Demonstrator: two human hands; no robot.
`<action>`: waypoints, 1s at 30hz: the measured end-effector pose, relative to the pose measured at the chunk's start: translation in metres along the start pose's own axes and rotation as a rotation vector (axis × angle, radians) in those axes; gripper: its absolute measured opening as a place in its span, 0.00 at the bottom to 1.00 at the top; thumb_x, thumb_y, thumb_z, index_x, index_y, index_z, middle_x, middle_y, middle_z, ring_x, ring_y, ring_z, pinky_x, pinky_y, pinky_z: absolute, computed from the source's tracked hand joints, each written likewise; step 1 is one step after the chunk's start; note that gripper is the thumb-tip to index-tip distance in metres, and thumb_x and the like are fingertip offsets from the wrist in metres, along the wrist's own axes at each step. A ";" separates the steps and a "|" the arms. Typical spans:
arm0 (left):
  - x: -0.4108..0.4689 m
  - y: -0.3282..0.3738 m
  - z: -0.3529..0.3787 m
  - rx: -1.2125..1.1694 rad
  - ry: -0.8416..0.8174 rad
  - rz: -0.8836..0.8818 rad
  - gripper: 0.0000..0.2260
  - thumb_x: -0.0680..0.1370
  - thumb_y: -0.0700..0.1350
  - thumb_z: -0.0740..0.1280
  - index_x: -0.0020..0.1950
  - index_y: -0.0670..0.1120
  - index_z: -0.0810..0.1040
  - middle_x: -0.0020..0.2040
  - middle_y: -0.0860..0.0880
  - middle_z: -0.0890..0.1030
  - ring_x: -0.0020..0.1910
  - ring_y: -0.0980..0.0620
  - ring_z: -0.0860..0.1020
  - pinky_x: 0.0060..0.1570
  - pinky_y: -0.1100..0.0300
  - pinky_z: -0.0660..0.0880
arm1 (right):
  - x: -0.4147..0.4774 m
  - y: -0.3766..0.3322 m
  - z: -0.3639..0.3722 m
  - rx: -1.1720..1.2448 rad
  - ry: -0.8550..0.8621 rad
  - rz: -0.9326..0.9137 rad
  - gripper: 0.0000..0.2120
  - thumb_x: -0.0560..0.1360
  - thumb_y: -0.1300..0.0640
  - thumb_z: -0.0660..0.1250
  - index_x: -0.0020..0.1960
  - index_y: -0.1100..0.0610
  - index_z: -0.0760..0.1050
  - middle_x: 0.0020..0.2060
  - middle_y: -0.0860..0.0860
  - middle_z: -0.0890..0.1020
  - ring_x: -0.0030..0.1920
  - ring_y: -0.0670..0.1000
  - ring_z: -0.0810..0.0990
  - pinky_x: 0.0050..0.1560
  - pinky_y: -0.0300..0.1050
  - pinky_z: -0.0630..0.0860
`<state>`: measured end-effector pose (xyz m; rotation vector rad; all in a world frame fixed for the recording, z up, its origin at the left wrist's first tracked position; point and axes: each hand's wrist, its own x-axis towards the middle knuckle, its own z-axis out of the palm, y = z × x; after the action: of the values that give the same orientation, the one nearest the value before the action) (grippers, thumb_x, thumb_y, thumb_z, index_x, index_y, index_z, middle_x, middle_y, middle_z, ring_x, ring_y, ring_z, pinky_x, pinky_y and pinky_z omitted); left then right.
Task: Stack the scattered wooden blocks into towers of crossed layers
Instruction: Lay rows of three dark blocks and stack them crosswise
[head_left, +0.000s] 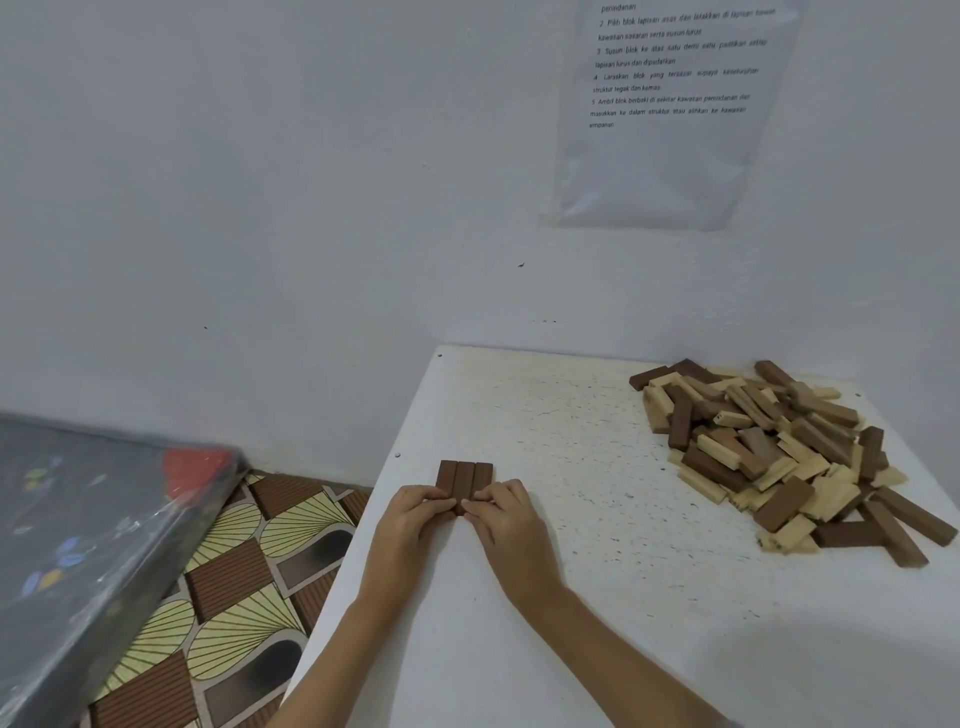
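White table carries only one layer: your left hand and right hand pinch the near ends of three dark blocks with curled fingers. No crossed layer yet; the pile lies well apart.

Setting: a room in a home, one corner used as a work station.
- Plain white painted walls meet in a corner; a few small marks, no fittings.
- Small white desk stands against the wall, its top speckled and worn.
- Printed sheet in a clear plastic sleeve is fixed to the wall above the desk: numbered steps, text in Malay.
- Floor covering is household style: brown ribbed panels and yellow fan motifs.
- Large flat item wrapped in clear plastic lies tilted at left, dark with coloured print; cannot tell what it is.
- Loose heap of wooden blocks on the desk's far right.
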<state>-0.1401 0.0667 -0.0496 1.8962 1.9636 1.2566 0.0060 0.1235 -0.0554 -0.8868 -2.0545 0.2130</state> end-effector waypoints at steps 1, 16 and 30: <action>0.000 0.001 0.000 -0.013 0.004 -0.017 0.12 0.71 0.37 0.67 0.51 0.42 0.84 0.51 0.54 0.79 0.53 0.59 0.74 0.55 0.64 0.72 | 0.000 0.000 0.000 -0.001 0.009 -0.004 0.10 0.64 0.68 0.78 0.41 0.58 0.82 0.38 0.49 0.78 0.43 0.49 0.75 0.30 0.41 0.77; 0.001 -0.002 0.000 0.048 0.016 0.031 0.12 0.69 0.36 0.68 0.50 0.42 0.84 0.49 0.49 0.81 0.52 0.57 0.74 0.54 0.68 0.71 | 0.001 -0.002 -0.002 -0.030 0.003 -0.028 0.06 0.67 0.66 0.76 0.41 0.58 0.82 0.38 0.49 0.79 0.42 0.48 0.77 0.29 0.41 0.77; -0.018 0.018 -0.001 0.104 0.193 0.050 0.10 0.72 0.46 0.70 0.50 0.45 0.85 0.49 0.50 0.82 0.50 0.52 0.79 0.49 0.53 0.74 | -0.006 -0.004 -0.024 0.200 0.104 0.325 0.14 0.70 0.71 0.62 0.51 0.57 0.77 0.49 0.47 0.73 0.51 0.39 0.72 0.50 0.26 0.70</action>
<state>-0.1230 0.0481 -0.0452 1.9488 2.1263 1.4258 0.0254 0.1128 -0.0429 -1.0782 -1.7501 0.5284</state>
